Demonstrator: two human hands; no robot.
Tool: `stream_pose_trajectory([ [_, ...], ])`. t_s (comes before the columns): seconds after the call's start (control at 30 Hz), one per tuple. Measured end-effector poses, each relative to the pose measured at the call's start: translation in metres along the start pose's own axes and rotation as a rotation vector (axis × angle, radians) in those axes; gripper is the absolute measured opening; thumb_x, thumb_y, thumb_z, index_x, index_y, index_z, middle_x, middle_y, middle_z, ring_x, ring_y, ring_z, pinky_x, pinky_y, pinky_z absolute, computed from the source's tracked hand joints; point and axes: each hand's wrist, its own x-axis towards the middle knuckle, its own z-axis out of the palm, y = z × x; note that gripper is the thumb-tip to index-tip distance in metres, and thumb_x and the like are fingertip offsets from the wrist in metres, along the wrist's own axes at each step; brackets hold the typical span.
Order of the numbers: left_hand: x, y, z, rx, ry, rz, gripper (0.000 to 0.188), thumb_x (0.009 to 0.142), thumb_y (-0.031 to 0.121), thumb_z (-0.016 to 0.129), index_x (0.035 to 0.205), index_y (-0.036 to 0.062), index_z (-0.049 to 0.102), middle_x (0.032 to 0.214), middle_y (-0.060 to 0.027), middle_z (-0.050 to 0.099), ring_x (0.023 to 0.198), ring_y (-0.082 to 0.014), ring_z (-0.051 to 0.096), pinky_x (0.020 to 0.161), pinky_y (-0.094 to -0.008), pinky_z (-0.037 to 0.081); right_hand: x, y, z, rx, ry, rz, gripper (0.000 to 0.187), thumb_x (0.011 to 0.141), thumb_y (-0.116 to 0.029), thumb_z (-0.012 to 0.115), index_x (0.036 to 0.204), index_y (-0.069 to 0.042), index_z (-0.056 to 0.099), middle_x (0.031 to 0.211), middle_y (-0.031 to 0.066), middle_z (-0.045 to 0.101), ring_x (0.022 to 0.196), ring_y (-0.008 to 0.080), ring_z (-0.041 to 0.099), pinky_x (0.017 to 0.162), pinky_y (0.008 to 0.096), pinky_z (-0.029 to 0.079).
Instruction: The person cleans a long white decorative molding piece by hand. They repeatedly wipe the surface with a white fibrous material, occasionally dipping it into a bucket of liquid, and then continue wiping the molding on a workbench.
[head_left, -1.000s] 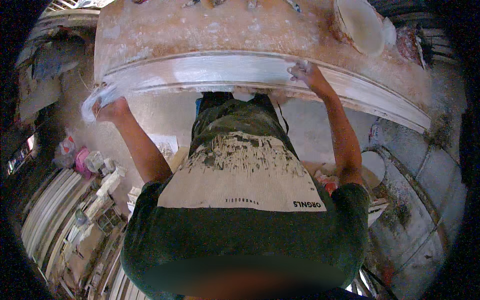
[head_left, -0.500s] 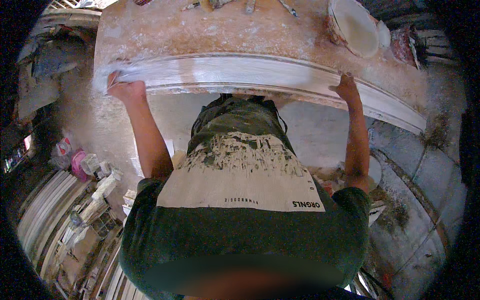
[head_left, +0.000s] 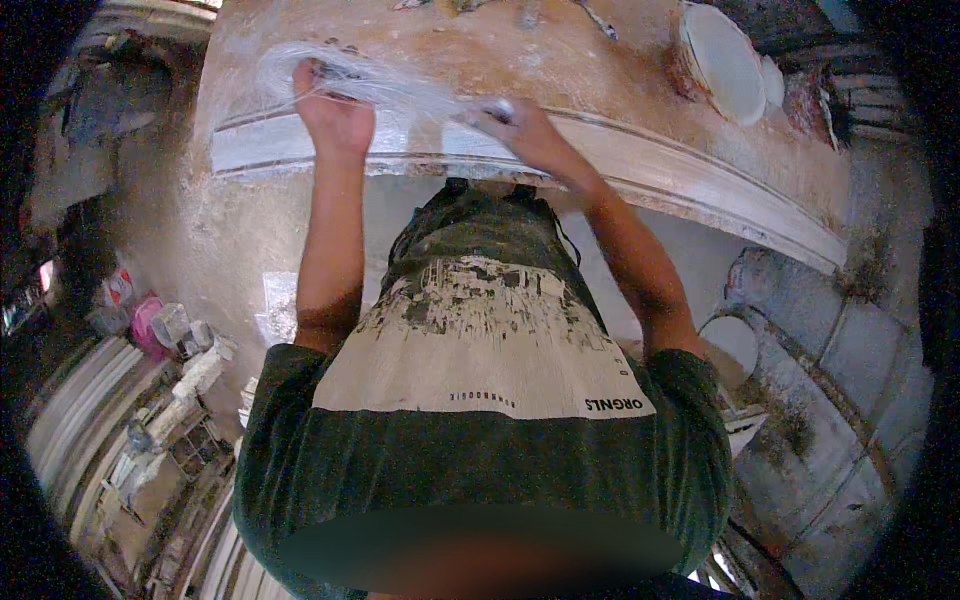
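Note:
My left hand [head_left: 338, 112] is closed round a loose bundle of thin whitish fibre strands [head_left: 400, 88], above the far left part of the workbench. The strands stretch right to my right hand [head_left: 530, 135], whose fingers are pinched on their other end, somewhat blurred by motion. Both hands are over a long white moulding strip [head_left: 700, 180] with ridged edges, which lies along the near edge of the workbench [head_left: 590, 75]. The strip's surface looks wet and white, and part of it is hidden behind my hands and the strands.
A bucket [head_left: 725, 65] with a pale inside stands at the bench's far right. Several small tools [head_left: 530, 12] lie at the far edge. Stacked long pale strips [head_left: 85, 410] and a pink item [head_left: 148, 325] are on the floor at left; a round white lid-like thing [head_left: 728, 345] is at right.
My left hand has lifted off the strip's left end and moved right and away with the fibres. My right hand has left the strip's right part and come left to the strands.

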Motion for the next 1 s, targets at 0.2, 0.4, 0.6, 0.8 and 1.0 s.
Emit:
stream_pose_trajectory([
  [0.2,0.038,0.060,-0.055,-0.005,-0.071,0.054,0.021,0.089,0.023,0.047,0.094,0.0097,0.063,0.089,-0.0075,0.065,0.083,-0.0239,0.062,0.079,-0.0384,0.051,-0.048,0.021,-0.046,-0.390,0.093,0.042,0.028,0.091,-0.034,0.055,0.105,-0.013,0.069,0.098,0.0156,0.067,0.083,0.0297,0.064,0.076,0.0386,0.049],
  [0.4,0.068,0.139,-0.095,0.083,-0.019,0.264,0.021,0.090,0.024,0.047,0.089,0.0109,0.063,0.087,-0.0058,0.066,0.083,-0.0231,0.061,0.077,-0.0353,0.050,-0.090,0.105,-0.073,-0.912,0.020,0.061,0.036,0.086,-0.031,0.062,0.119,-0.016,0.060,0.125,0.0135,0.055,0.097,0.0325,0.059,0.080,0.0434,0.049],
  [0.6,0.060,0.163,-0.109,0.192,0.008,0.304,0.021,0.089,0.027,0.049,0.093,0.0100,0.061,0.097,-0.0074,0.064,0.088,-0.0244,0.059,0.079,-0.0386,0.049,-0.110,0.145,-0.100,-0.840,0.343,0.183,0.062,0.077,-0.030,0.071,0.129,-0.008,0.046,0.128,0.0183,0.049,0.116,0.0387,0.049,0.095,0.0441,0.043],
  [0.8,0.030,0.040,-0.057,0.006,-0.089,-0.043,0.026,0.091,0.031,0.045,0.099,0.0099,0.059,0.098,-0.0093,0.062,0.091,-0.0262,0.056,0.078,-0.0402,0.048,-0.017,0.031,-0.040,-0.427,0.301,-0.194,0.069,0.076,-0.026,0.073,0.134,-0.005,0.041,0.132,0.0199,0.047,0.121,0.0333,0.047,0.100,0.0401,0.039],
  [1.0,0.019,0.013,-0.006,-0.044,-0.239,-0.188,0.026,0.087,0.029,0.050,0.099,0.0106,0.063,0.097,-0.0103,0.064,0.090,-0.0287,0.058,0.082,-0.0448,0.047,0.036,-0.017,0.028,0.057,0.124,-0.300,0.057,0.085,-0.031,0.063,0.131,-0.002,0.045,0.124,0.0193,0.055,0.108,0.0286,0.057,0.094,0.0370,0.043],
])
